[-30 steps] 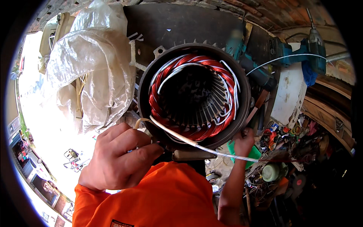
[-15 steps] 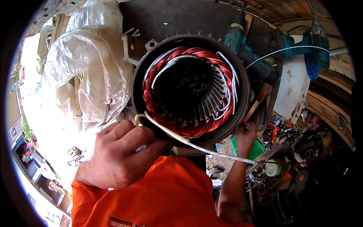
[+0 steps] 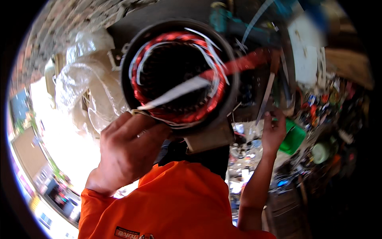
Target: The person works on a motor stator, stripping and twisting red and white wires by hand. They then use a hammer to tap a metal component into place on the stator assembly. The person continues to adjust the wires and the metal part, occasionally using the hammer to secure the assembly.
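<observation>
A dark, round motor housing holds a ring of red windings laced with white. My left hand is closed at its lower-left rim, its grip hidden, where a pale sleeved lead bends over the fingers. That lead runs diagonally across the bore, continuing as a blurred red streak toward the upper right. My right hand is at the right, below the housing's level, fingers loosely bent and apparently empty, beside the lower end of a thin flat strip.
Teal power tools and a white board sit behind and right. Crumpled plastic sheeting lies left. A green container stands among mixed clutter lower right. A brick wall edges the upper left.
The view has shifted, the housing appearing higher and left. The lead swung from below the housing to upper right. My right hand appears farther right, its fingers looser beside the strip.
</observation>
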Demonstrator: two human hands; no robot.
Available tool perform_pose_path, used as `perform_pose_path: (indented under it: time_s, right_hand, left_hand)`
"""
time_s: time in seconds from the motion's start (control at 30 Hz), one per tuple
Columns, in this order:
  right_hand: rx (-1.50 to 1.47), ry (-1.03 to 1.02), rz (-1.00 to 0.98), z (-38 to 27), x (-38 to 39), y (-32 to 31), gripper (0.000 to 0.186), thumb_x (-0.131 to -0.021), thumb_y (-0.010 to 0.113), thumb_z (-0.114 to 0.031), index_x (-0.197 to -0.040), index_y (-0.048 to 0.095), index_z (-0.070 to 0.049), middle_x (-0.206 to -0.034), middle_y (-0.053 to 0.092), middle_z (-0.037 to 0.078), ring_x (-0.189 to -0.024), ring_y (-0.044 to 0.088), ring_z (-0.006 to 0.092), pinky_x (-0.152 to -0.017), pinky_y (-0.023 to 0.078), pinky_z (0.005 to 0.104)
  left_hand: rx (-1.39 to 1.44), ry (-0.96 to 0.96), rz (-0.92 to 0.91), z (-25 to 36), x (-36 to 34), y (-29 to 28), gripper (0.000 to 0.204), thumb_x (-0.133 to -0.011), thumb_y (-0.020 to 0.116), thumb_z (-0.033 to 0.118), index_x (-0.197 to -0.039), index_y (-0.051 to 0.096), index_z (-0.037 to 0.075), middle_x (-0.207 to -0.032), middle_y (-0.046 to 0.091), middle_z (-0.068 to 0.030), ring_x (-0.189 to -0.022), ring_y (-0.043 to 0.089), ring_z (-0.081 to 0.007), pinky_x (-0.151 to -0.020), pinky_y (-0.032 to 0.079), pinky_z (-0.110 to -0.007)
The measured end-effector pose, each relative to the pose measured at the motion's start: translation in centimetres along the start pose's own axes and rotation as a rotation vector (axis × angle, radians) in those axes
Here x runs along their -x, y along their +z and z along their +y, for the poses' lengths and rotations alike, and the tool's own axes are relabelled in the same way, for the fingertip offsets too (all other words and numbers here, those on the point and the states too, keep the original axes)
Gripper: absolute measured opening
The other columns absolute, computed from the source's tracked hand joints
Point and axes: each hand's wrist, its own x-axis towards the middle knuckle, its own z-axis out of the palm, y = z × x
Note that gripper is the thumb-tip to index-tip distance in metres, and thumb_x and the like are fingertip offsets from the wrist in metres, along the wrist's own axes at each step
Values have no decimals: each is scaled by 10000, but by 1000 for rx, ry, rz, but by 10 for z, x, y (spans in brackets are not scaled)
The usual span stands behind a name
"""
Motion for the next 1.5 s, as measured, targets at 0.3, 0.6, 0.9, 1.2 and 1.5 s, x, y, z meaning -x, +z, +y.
perform_pose_path:
  time_s: [0.3, 0.6, 0.9, 1.2, 1.5]
  right_hand:
    - [-758, 303, 211, -20, 140, 34, 168, -886, 633, -44, -1035, 628, 34, -819, 626, 63, -683, 546, 82, -618, 437, 221]
    - [-1046, 255, 131, -3, 248, 103, 105, -801, 647, 56, -895, 612, 26, -782, 606, 119, -553, 538, 148, -471, 423, 256]
    - [-1163, 291, 185, -11, 298, 164, 111, -803, 644, 57, -898, 605, 16, -712, 562, 109, -511, 504, 182, -469, 404, 285]
    - [-1199, 251, 199, -35, 303, 191, 108, -789, 662, 37, -879, 610, 8, -744, 600, 129, -530, 568, 225, -475, 443, 303]
    - [-1155, 222, 195, -40, 299, 198, 121, -778, 665, 30, -878, 604, 2, -734, 599, 132, -562, 587, 256, -491, 458, 323]
  left_hand:
    - [-112, 42, -77, -1, 0, -1, 149, -822, 601, -90, -947, 666, -42, -868, 645, -111, -779, 608, -162, -698, 463, -246]
    - [-193, 154, -100, -17, 3, -15, 173, -953, 520, 62, -1104, 590, 17, -961, 644, -62, -629, 454, -23, -546, 333, -177]
    - [-175, 264, -59, -22, 6, -16, 155, -935, 498, 29, -1065, 576, -5, -784, 576, -38, -503, 359, -28, -448, 271, -188]
    - [73, 144, 49, -48, 16, -17, 177, -948, 499, 31, -1097, 581, -20, -739, 540, -14, -527, 355, -44, -452, 257, -211]
    - [113, 178, 38, -43, 12, -15, 186, -924, 513, -26, -1076, 615, -55, -731, 576, -18, -493, 324, -13, -432, 226, -201]
